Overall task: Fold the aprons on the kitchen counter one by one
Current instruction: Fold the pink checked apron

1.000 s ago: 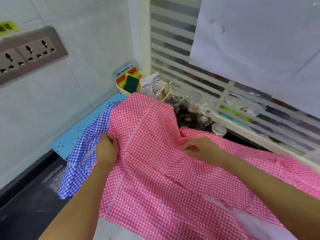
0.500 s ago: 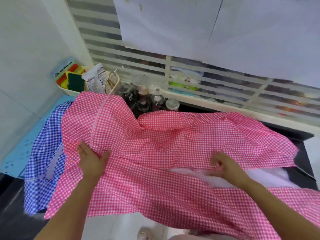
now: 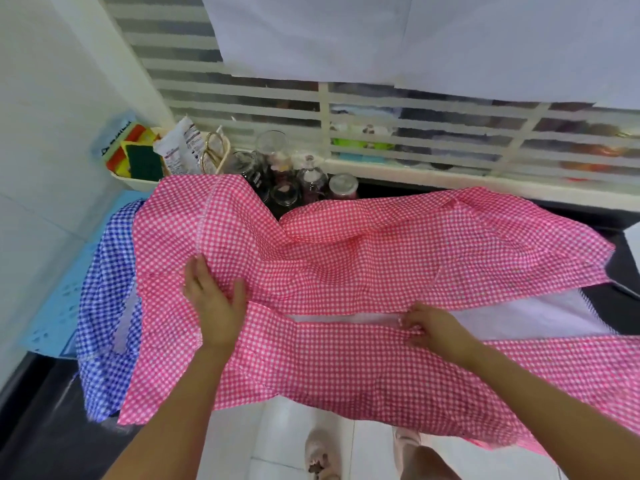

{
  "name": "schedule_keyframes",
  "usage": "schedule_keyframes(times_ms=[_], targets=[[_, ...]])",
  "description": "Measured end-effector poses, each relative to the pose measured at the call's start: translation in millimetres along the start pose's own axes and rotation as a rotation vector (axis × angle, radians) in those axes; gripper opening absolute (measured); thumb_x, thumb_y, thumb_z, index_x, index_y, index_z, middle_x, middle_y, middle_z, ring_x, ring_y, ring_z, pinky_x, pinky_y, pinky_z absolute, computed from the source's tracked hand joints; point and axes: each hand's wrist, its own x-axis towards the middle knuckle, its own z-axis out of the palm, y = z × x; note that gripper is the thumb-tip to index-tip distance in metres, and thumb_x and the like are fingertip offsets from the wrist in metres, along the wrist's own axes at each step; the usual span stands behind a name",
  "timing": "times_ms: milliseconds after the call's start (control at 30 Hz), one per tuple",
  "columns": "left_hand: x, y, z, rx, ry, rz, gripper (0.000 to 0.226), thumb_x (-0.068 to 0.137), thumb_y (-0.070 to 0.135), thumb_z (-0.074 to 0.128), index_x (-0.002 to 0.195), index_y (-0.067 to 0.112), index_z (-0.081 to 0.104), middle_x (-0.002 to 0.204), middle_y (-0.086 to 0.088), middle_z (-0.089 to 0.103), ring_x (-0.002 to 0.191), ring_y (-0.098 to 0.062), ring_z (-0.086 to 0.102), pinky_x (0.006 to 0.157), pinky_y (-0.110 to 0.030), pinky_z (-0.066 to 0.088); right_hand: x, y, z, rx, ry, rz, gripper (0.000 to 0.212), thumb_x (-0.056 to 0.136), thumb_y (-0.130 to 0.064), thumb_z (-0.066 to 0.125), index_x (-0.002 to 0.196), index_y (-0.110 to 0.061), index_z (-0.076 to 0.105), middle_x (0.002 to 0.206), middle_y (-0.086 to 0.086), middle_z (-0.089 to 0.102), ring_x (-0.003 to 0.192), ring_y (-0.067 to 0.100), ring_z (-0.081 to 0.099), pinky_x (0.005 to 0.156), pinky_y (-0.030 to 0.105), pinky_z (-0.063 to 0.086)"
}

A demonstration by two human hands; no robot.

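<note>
Head view: two aprons are lying on the dark desk, one pink apron overlapping one blue apron at the left. The left hand is pressing flat on the pink apron, fingers straight. The right hand is pinching its inner edge with curled fingers. Print on the packet behind is too blurred to read.
</note>
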Motion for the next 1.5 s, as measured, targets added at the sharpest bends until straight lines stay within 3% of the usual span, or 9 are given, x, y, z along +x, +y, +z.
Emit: schedule_keyframes(times_ms=[233,533,667,733,867,1067,1200,1333,1500], targets=[[-98.1,64.7,62.6,0.172,-0.596,0.615,0.079,0.093,0.048,0.036,0.153,0.009,0.002,0.161,-0.005,-0.005,0.148,-0.021,0.0,0.12,-0.048,0.001,-0.1,-11.0,1.5,0.07,0.09,0.175,0.038,0.078,-0.022,0.077,0.114,-0.015,0.066,0.11,0.001,0.067,0.095,0.014,0.061,0.084,0.02,0.046],[-107.0,94.6,125.5,0.438,-0.86,0.438,0.1,0.057,0.078,-0.038,0.137,0.017,-0.032,0.145,-0.001,-0.034,0.137,-0.022,-0.031,0.105,-0.05,-0.026,-43.2,34.2,-31.7,-0.148,-0.203,0.365,0.054,0.075,-0.034,0.077,0.122,-0.013,0.057,0.13,0.005,0.056,0.119,0.023,0.052,0.095,0.025,0.036],[-105.4,91.0,127.5,0.379,-0.838,0.43,0.098,0.069,0.077,-0.027,0.145,0.017,-0.014,0.158,-0.005,-0.01,0.141,-0.02,-0.019,0.106,-0.048,-0.023,-84.9,86.9,-72.6,-0.148,-0.389,0.537,0.052,0.078,-0.03,0.075,0.124,-0.011,0.058,0.122,0.003,0.059,0.108,0.018,0.055,0.09,0.018,0.04],[-106.2,89.9,127.5,0.333,-0.812,0.397,0.101,0.078,0.075,-0.018,0.152,0.012,0.009,0.16,-0.01,0.011,0.146,-0.025,-0.003,0.11,-0.051,-0.016,-92.7,97.3,-94.2,-0.123,-0.251,0.478,0.011,0.086,-0.022,0.068,0.094,-0.015,0.068,0.092,-0.004,0.062,0.081,0.009,0.055,0.071,0.009,0.038],[-110.1,99.9,131.4,0.327,-0.733,0.309,0.083,0.095,0.059,0.007,0.141,-0.001,0.04,0.148,-0.023,0.036,0.141,-0.042,0.025,0.111,-0.059,0.002,-78.2,105.7,-111.5,-0.091,0.053,0.326,0.012,0.087,-0.015,0.065,0.076,-0.018,0.064,0.076,-0.006,0.06,0.072,0.012,0.055,0.067,0.02,0.038],[-119.0,106.8,146.0,0.317,-0.674,0.278,0.061,0.095,0.033,0.02,0.14,-0.001,0.042,0.147,-0.024,0.038,0.137,-0.044,0.032,0.106,-0.067,0.012,-75.1,108.7,-101.8,-0.024,-0.441,0.391,0.042,0.078,-0.042,0.074,0.106,-0.012,0.065,0.098,-0.002,0.065,0.092,0.017,0.06,0.081,0.024,0.044],[-116.2,108.9,136.4,0.189,-0.656,0.218,0.085,0.089,0.064,0.006,0.15,0.008,0.025,0.158,-0.011,0.019,0.148,-0.029,0.009,0.113,-0.051,-0.012,-83.6,113.3,-105.0,-0.084,-0.22,0.292,0.023,0.087,-0.034,0.067,0.071,-0.023,0.055,0.068,-0.013,0.051,0.062,0.005,0.046,0.062,0.023,0.035],[-108.0,105.4,127.7,0.158,-0.755,0.201,0.121,0.062,0.094,0.003,0.154,0.015,0.013,0.161,-0.005,0.005,0.148,-0.021,-0.004,0.107,-0.044,-0.023,-79.0,109.2,-121.7,-0.1,0.051,0.293,0.019,0.088,-0.035,0.064,0.08,-0.018,0.061,0.08,-0.009,0.058,0.078,0.012,0.054,0.077,0.03,0.041],[-111.7,133.1,133.8,0.291,-0.698,0.386,0.089,0.084,0.054,0.043,0.15,0.001,0.016,0.157,-0.023,0.009,0.145,-0.041,0.0,0.114,-0.059,-0.002,-60.2,105.4,-83.4,-0.146,0.124,0.367,0.022,0.09,-0.028,0.063,0.105,-0.012,0.066,0.107,0.005,0.067,0.101,0.022,0.06,0.096,0.037,0.045]])
